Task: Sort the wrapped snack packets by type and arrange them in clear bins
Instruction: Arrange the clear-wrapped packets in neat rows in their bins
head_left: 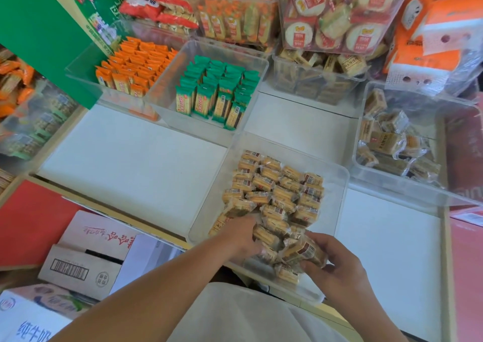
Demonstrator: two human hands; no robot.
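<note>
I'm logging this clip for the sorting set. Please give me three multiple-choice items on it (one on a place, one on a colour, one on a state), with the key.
1. Where is the bin of green packets relative to the bin of orange packets?
A. on its left
B. on its right
C. stacked on it

2. The packets in the near bin look mostly:
A. blue
B. red
C. tan

3. The right hand:
A. grips a packet
B. lies flat on the table
C. is out of view

Key:
1 B: the green bin sits right of the orange one.
2 C: tan crackers show through clear wrap.
3 A: its fingers curl round one packet.
</note>
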